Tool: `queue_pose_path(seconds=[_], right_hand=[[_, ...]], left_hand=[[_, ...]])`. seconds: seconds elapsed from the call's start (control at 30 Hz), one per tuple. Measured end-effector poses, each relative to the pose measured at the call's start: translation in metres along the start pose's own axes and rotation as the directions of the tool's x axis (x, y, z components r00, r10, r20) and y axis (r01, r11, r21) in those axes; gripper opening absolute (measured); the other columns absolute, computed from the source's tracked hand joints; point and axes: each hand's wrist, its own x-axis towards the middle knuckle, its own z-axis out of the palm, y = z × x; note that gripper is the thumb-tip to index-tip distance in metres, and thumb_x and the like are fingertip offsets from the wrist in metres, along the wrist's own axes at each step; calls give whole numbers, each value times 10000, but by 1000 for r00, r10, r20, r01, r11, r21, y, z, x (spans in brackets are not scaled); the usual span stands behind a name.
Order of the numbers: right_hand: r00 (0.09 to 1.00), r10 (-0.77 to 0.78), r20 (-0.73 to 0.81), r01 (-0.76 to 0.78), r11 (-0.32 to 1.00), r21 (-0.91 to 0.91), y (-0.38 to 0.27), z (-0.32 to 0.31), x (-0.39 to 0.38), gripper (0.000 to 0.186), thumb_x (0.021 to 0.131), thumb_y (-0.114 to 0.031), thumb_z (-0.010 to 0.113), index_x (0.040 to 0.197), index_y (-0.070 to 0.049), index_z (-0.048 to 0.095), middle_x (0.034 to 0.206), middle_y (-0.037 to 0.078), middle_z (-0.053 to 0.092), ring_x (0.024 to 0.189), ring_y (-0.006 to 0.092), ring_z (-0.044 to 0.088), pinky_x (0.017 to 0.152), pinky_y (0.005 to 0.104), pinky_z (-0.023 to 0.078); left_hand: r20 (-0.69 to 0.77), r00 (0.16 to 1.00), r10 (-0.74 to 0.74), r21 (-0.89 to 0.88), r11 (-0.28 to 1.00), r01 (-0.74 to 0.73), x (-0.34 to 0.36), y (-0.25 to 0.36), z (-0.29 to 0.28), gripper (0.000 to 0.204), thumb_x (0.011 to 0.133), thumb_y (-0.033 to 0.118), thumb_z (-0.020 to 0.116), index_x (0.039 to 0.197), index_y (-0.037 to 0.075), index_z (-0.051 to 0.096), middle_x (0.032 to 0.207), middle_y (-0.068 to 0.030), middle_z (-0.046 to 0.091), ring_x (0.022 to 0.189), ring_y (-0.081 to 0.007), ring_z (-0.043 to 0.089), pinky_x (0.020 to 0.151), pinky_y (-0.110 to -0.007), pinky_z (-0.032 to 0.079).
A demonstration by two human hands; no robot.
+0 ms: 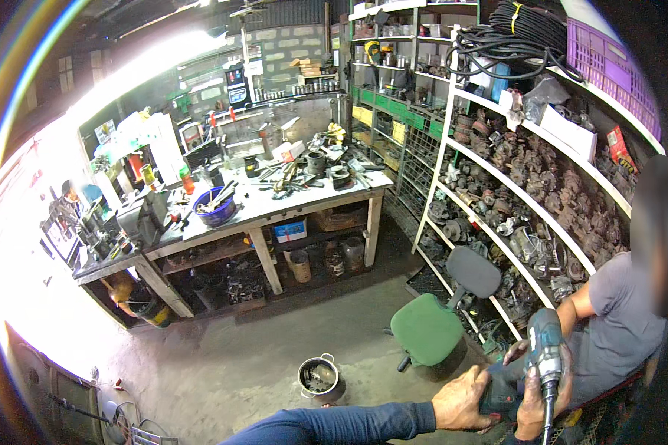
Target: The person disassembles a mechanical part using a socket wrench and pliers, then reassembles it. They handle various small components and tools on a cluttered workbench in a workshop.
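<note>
A teal-and-black cordless impact driver [545, 337] is at the lower right, its long metal bit pointing down toward the lower edge. My right hand [531, 411] is wrapped around the front of the tool, fingers on both sides of its nose. From the lower edge my left arm, in a dark blue sleeve, reaches across. My left hand [462, 399] is closed at the dark lower end of the tool, by its battery; some fingertips are hidden. Just beyond the tool is another person's hand [516, 351], belonging to a seated person in a grey shirt [623, 297].
A green-seated chair [427, 330] stands ahead. On the floor sits a two-handled pot [319, 376] with dark contents. A cluttered workbench [274, 215] holds tools and a blue basin [215, 206]. White-framed shelves [523, 163] full of metal parts line the right, with coiled black hose [508, 41] on top.
</note>
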Motion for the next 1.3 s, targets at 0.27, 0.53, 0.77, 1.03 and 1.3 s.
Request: queue_pose_path(seconds=[0.27,0.53,0.77,1.03,1.3], right_hand=[[998,-62,15,58,979,195,-131,122,-11,646,881,-365,800,1358,28,611,1349,279,613,1211,432,623,1072,532,479],[948,-232,217,190,962,197,-309,285,-77,687,777,-359,863,1318,-1,636,1317,276,581,1203,479,592,1038,547,478],[835,-183,520,-233,738,634,-414,402,-136,1496,569,-597,1006,1664,-39,152,1433,217,418,1285,355,497,1116,483,434],[272,-888,370,-164,336,928,-543,565,-184,784,860,-231,887,1530,-68,513,1589,169,494,1477,328,443,1253,450,311],[549,-751,367,-400,150,904,-722,683,-212,722,819,-222,919,1435,-43,586,1486,157,588,1385,292,539,1214,431,372]], left_hand=[[-316,922,-226,10,970,242,-50,-19,-104,798,804,413,825,1424,3,534,1227,-309,537,1154,-534,604,1004,-568,526],[-497,804,-327,-740,644,-195,-176,-192,-227,509,1001,305,641,1407,11,552,1275,-156,652,1161,-283,647,1037,-404,518],[-469,865,180,270,961,-54,-362,-224,-434,697,817,395,811,1405,70,624,1367,-180,651,1244,-357,626,1098,-460,480],[-120,992,-34,319,945,71,-497,-173,-608,695,756,421,839,1345,87,679,1334,-184,675,1222,-423,625,1085,-481,494],[-591,694,-411,60,836,546,-666,-210,-743,643,815,279,882,1340,2,635,1193,-117,704,1042,-266,672,973,-382,534]])
